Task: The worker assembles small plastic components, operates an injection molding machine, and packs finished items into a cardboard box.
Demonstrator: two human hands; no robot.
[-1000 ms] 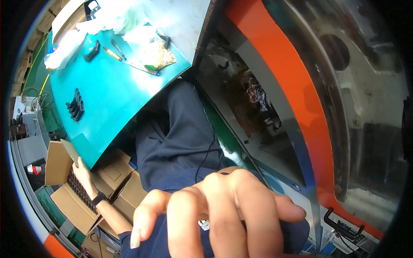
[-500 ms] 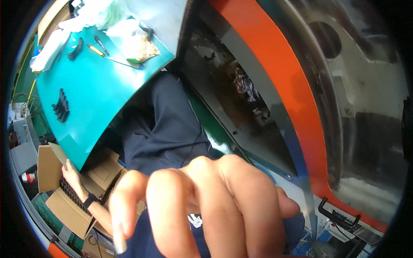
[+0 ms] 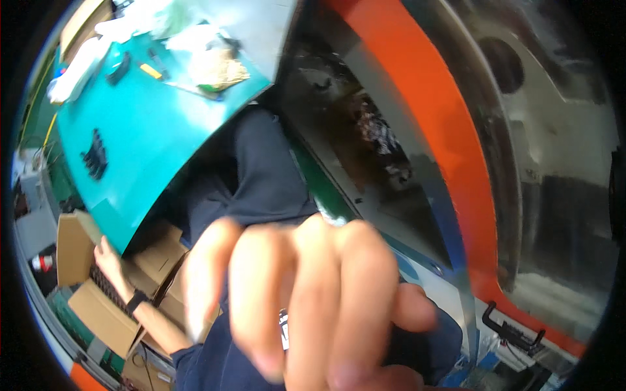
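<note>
My right hand (image 3: 303,293) fills the lower middle, very near the camera and blurred. Its fingers are loosely bent downward, with gaps between them and nothing visible in them. The thumb sticks out on the right. My left hand (image 3: 109,257), with a dark band on the wrist, reaches to the lower left. Its fingers close at the upper edge of a piece of cardboard (image 3: 93,227), by an opened cardboard box (image 3: 98,316). Rows of small dark parts (image 3: 104,283) show inside the box beside that hand.
Above the box is a green-topped table (image 3: 156,137) with a black toothed part (image 3: 96,155), a yellow-handled tool (image 3: 150,70), and plastic bags (image 3: 202,55). On the right stands a machine with an orange frame (image 3: 450,130) and a black handle (image 3: 512,329). My dark-clad legs (image 3: 267,169) are between.
My right hand has shifted slightly left, its fingers smeared by motion. My left hand stays at the cardboard. The whole view has shifted a little.
</note>
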